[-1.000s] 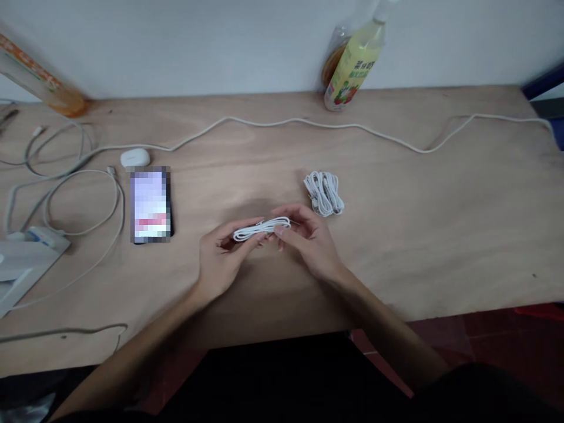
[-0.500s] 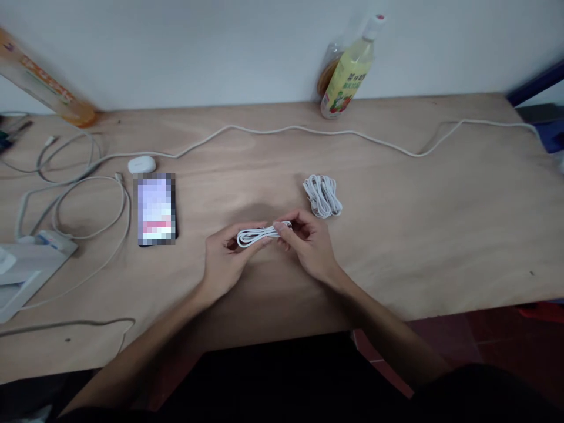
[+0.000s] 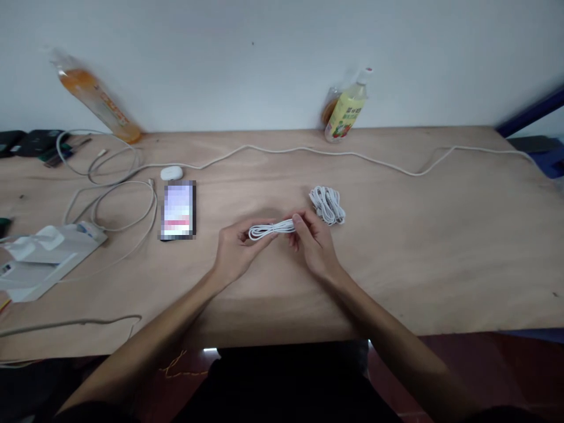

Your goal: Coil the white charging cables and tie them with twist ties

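A white cable (image 3: 269,228), coiled into a flat bundle and narrowed at its middle, is held just above the table between both hands. My left hand (image 3: 235,247) grips its looped left end between thumb and fingers. My right hand (image 3: 314,244) pinches the right end, with the thumb on top; that end is partly hidden by the fingers. Just beyond my right hand, a pile of similar white cable bundles (image 3: 327,205) lies on the table.
On the wooden table (image 3: 418,252) are a phone (image 3: 180,210), a white earbud case (image 3: 171,173) and a white power strip (image 3: 53,264) with loose cables. A long white cord (image 3: 304,149) crosses behind. A yellow-label bottle (image 3: 346,114) and an orange drink bottle (image 3: 99,106) stand by the wall.
The camera view has shifted left and up, so the things on the table appear further right. My right hand has slid toward the cable bundle's right end, and more of its length shows.
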The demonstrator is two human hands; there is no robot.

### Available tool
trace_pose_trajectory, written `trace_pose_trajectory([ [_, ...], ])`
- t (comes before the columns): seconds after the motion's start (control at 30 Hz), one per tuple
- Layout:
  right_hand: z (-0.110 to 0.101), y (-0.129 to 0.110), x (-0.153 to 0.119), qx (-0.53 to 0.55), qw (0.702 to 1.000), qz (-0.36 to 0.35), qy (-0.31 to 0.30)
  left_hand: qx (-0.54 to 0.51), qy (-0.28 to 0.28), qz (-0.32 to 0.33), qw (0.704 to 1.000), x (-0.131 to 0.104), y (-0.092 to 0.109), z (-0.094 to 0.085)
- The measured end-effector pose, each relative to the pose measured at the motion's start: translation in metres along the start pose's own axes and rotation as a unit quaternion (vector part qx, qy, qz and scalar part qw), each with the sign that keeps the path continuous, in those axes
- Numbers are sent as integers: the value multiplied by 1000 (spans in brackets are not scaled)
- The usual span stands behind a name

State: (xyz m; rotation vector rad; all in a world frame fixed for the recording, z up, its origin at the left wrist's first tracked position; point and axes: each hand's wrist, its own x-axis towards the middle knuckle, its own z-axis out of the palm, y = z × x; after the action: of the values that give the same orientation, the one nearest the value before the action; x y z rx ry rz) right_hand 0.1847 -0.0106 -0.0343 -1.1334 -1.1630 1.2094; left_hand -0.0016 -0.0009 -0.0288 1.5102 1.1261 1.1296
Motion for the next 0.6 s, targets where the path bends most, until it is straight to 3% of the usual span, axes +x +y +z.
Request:
trace_pose_trajectory([
  [0.17,-1,-1,2,37,999,17,-11,-1,11,-1,1000,1,-3,0],
  [0.6,-2,2,0,9,999,-2,-34,-10,14,2,1000,1,-6,3],
])
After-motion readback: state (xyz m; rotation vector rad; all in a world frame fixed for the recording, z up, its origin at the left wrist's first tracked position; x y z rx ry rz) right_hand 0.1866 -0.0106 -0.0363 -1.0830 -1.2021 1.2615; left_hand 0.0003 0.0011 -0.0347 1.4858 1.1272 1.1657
